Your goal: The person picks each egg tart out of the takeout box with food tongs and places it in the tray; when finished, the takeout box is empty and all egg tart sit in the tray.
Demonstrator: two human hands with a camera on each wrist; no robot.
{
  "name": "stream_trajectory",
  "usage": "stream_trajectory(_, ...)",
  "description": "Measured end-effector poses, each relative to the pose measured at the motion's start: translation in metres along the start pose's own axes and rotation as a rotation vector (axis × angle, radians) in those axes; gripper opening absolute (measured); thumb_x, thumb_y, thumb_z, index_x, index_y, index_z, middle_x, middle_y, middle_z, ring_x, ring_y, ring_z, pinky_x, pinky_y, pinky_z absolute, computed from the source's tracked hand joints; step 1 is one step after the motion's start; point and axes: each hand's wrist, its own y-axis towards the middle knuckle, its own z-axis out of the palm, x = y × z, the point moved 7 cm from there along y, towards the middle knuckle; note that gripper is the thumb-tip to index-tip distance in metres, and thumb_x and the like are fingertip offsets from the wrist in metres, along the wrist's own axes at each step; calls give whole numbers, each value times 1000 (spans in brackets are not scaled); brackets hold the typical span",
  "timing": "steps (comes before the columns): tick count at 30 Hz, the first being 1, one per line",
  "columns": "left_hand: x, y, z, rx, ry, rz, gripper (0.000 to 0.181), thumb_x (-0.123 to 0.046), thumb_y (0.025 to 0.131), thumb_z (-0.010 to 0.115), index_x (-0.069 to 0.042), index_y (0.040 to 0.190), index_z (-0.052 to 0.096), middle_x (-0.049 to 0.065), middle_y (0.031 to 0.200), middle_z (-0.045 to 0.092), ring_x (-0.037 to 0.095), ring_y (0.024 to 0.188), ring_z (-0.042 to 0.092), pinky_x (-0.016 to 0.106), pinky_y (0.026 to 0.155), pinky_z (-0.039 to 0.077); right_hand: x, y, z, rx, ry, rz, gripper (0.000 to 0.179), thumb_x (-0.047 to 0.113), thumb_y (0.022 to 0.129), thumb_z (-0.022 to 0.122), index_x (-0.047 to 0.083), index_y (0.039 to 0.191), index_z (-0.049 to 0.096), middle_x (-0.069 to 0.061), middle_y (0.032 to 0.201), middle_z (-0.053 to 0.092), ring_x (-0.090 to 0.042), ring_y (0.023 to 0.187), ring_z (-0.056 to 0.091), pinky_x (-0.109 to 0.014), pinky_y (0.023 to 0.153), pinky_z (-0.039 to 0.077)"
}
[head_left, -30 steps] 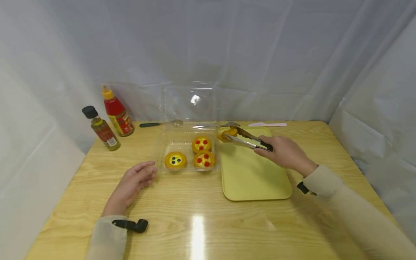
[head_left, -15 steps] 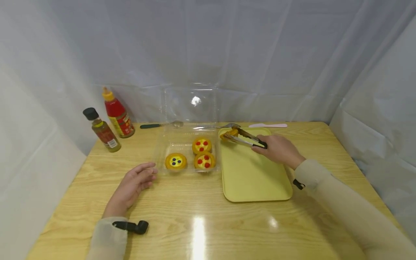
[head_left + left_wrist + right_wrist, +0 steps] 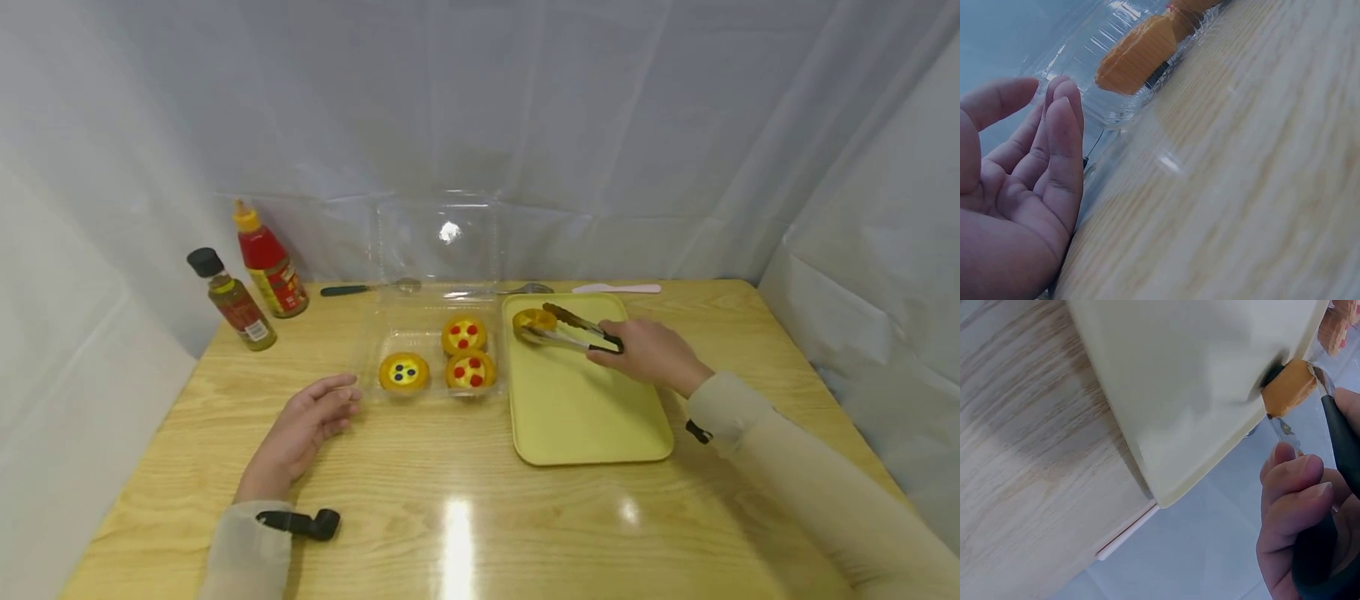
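Observation:
My right hand (image 3: pixel 651 354) grips the dark handles of metal tongs (image 3: pixel 576 320). Between the tong tips is an egg tart (image 3: pixel 534 318), at the far left corner of the yellow tray (image 3: pixel 588 417); the right wrist view shows this tart (image 3: pixel 1289 389) close over the tray, near its rim. My left hand (image 3: pixel 303 429) rests on its side on the table, fingers loosely bent around nothing. Its fingertips are right beside the clear plastic box (image 3: pixel 438 258), whose lid stands up. Inside sit a blue-dotted tart (image 3: pixel 403 372) and two red-dotted tarts (image 3: pixel 470 371).
Behind the box and tray lie a green-handled spoon (image 3: pixel 347 290), a fork (image 3: pixel 531 288) and a pink knife (image 3: pixel 617 288). A red sauce bottle (image 3: pixel 273 262) and a black-capped bottle (image 3: pixel 232 300) stand at the back left. White sheeting (image 3: pixel 630 150) walls the table's back and sides.
The tongs have carried the tart from the tray's far left edge slightly right and nearer; it tilted midway and now looks flatter. My left hand keeps its place.

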Motion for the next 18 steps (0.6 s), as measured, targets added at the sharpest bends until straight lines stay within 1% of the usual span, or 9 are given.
stream_trajectory(3,0,-1,-1,-2,-6,1,43,-21,104,55,1,140,47,-1,111,67,9,96,65,23,78,55,1,-2,2,43,1,6,75,57,94,59,3,145,48,-2,67,61,-13,49,49,-34,51,40)
stream_trajectory(5,-1,-1,-2,0,-8,0,44,-21,104,55,2,141,46,0,112,67,10,96,65,24,79,56,3,0,5,61,-1,4,73,53,95,60,2,146,47,-1,64,59,-14,50,50,-35,52,42)
stream_trajectory(7,-1,-1,-2,1,-8,-2,46,-20,104,54,3,142,44,1,113,66,10,96,65,24,79,56,5,1,7,61,-12,-2,71,51,96,60,2,145,47,-2,71,64,-14,54,54,-37,55,46)
stream_trajectory(9,0,-2,-1,-1,-7,-2,48,-20,104,54,5,142,42,1,113,66,10,96,65,24,79,56,6,2,9,39,-23,-15,69,50,96,60,2,144,49,-5,85,69,-15,63,60,-39,60,49)
stream_trajectory(12,-1,-3,-1,-5,-5,6,49,-20,104,54,6,143,41,1,112,66,10,95,65,24,78,56,8,3,9,14,-19,-18,70,52,95,60,3,144,50,-11,98,71,-17,67,63,-40,61,51)
stream_trajectory(15,-2,-3,-1,-4,1,11,49,-21,104,54,6,142,41,0,111,66,9,95,65,24,78,56,5,2,9,28,3,5,77,58,94,58,3,146,46,-14,104,70,-17,66,62,-40,60,50)
stream_trajectory(18,-2,-3,0,0,7,8,49,-22,104,54,5,143,42,-1,112,66,9,96,65,24,79,56,3,-2,3,28,27,25,84,64,92,56,2,148,43,-17,111,68,-15,64,60,-40,60,50)
